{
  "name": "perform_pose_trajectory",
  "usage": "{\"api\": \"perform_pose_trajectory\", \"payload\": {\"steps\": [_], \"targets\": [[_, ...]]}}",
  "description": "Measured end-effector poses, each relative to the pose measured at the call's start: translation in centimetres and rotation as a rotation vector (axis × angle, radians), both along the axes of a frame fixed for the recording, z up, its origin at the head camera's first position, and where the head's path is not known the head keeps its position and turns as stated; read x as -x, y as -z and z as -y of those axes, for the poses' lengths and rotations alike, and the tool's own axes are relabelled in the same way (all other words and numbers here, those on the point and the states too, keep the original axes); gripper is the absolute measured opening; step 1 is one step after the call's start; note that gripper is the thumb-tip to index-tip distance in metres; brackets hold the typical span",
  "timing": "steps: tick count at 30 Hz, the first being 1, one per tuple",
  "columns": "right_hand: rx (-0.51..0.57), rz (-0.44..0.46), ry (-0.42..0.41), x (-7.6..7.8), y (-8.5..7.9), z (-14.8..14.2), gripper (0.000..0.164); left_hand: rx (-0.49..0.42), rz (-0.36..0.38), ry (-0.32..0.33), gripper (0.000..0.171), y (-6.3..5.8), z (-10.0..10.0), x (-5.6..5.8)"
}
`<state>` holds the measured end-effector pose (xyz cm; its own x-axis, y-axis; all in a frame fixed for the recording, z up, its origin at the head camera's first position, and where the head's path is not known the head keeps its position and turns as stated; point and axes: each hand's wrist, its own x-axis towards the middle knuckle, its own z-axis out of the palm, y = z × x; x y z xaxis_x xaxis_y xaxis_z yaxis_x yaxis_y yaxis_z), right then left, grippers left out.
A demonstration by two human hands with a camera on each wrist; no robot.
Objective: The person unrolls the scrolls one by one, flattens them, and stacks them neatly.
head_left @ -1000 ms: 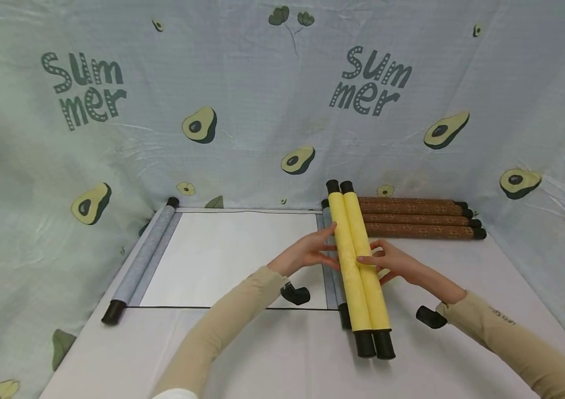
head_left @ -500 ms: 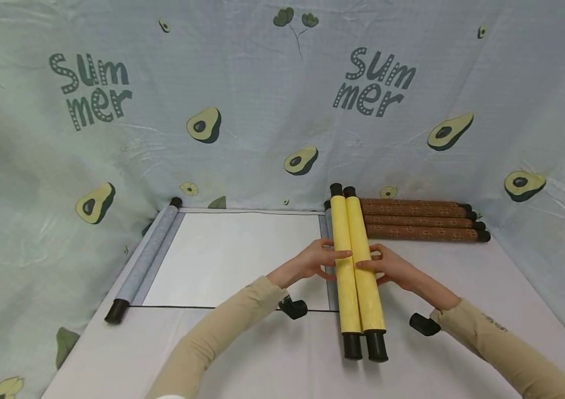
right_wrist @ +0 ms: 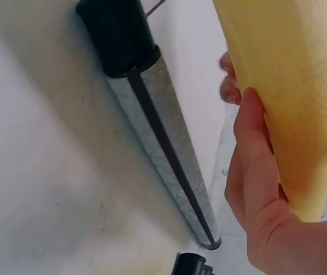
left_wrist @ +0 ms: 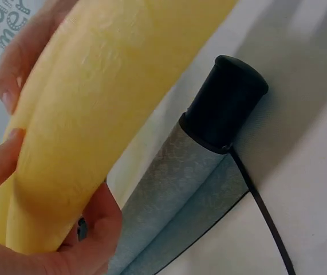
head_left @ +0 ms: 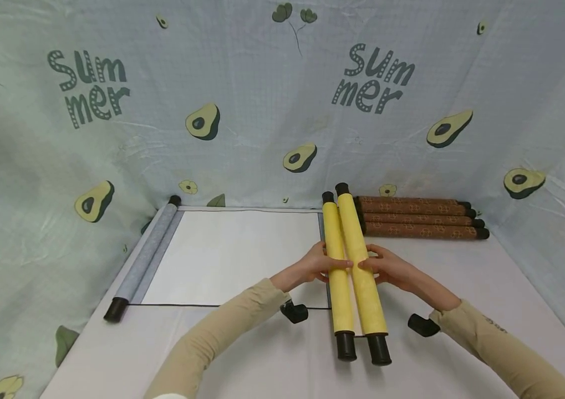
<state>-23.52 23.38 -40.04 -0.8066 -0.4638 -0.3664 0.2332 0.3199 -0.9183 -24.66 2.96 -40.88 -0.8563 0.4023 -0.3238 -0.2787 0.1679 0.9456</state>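
Note:
Two parallel yellow scroll rolls with black end caps are held above the table, slightly parted. My left hand (head_left: 318,263) grips the left yellow roll (head_left: 341,299), its thumb lying across the front. The right yellow roll (head_left: 368,293) is in my right hand (head_left: 389,267), fingers around its outer side. A thin dark line spans the gap near their lower ends. Below lies an unrolled scroll with a white sheet (head_left: 242,255). Its right grey roller (left_wrist: 174,166) shows under the yellow rolls in the left wrist view, but is mostly hidden in the head view.
The open scroll's left grey roller (head_left: 147,249) lies slantwise near the table's left side. Several brown patterned rolls (head_left: 422,230) with black caps are lined up at the back right. A printed avocado curtain (head_left: 252,83) hangs behind the white table (head_left: 272,360).
The two yellow rolls lay together a second ago and now stand apart, the left one having shifted left. My left thumb has come over the front of its roll.

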Motion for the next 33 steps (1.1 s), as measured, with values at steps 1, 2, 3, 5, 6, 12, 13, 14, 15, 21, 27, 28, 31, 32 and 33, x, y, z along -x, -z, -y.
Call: {"api": "perform_pose_trajectory", "payload": {"steps": [1, 2, 3, 5, 6, 12, 13, 14, 15, 21, 27, 28, 31, 32, 33], "targets": [[0.007, 0.009, 0.002, -0.1, -0.1, 0.0, 0.079, -0.001, 0.009, -0.002, 0.055, 0.1, 0.0, 0.1], [0.02, 0.016, 0.006, -0.2, -0.2, 0.0, 0.077, -0.002, 0.019, -0.004, 0.055, 0.2, 0.0, 0.1], [0.033, 0.026, 0.011, -0.2, -0.3, 0.0, 0.075, -0.002, 0.03, -0.007, 0.054, 0.2, 0.0, 0.2], [0.066, 0.047, 0.014, -0.4, -0.5, 0.0, 0.071, -0.004, 0.056, -0.013, 0.056, 0.2, 0.3, 0.5], [0.086, 0.061, 0.018, -0.4, -0.6, -0.1, 0.069, -0.005, 0.066, -0.009, 0.056, 0.1, 0.4, 0.6], [0.193, 0.135, 0.005, -0.4, -0.1, -0.3, 0.052, -0.037, 0.117, 0.025, 0.056, -0.5, 1.4, 0.8], [0.195, 0.147, 0.014, -0.4, 0.0, -0.3, 0.048, -0.049, 0.126, 0.029, 0.055, -0.5, 1.7, 0.9], [0.191, 0.157, 0.025, -0.4, 0.1, -0.3, 0.046, -0.058, 0.133, 0.032, 0.055, -0.6, 1.9, 0.8], [0.182, 0.166, 0.04, -0.3, 0.2, -0.3, 0.045, -0.071, 0.14, 0.035, 0.055, -0.6, 2.1, 0.8], [0.065, 0.175, 0.092, -0.5, 0.2, 0.3, 0.065, -0.146, 0.178, 0.07, 0.072, -0.8, 3.9, 0.4], [0.027, 0.142, 0.086, -0.5, 0.7, 0.2, 0.071, -0.209, 0.231, 0.075, 0.044, -0.5, 4.9, 0.3], [0.032, 0.143, 0.079, -0.5, 0.8, 0.0, 0.069, -0.205, 0.197, 0.099, 0.035, -0.3, 5.3, 0.2], [0.067, 0.156, 0.046, -0.4, 0.7, -0.5, 0.063, -0.182, 0.17, 0.131, 0.02, -0.1, 6.1, 0.2], [0.082, 0.161, 0.031, -0.4, 0.6, -0.6, 0.061, -0.176, 0.197, 0.134, 0.018, -0.1, 6.1, 0.3], [0.097, 0.166, 0.021, -0.3, 0.6, -0.8, 0.059, -0.163, 0.198, 0.14, 0.022, -0.1, 6.3, 0.3]]}}
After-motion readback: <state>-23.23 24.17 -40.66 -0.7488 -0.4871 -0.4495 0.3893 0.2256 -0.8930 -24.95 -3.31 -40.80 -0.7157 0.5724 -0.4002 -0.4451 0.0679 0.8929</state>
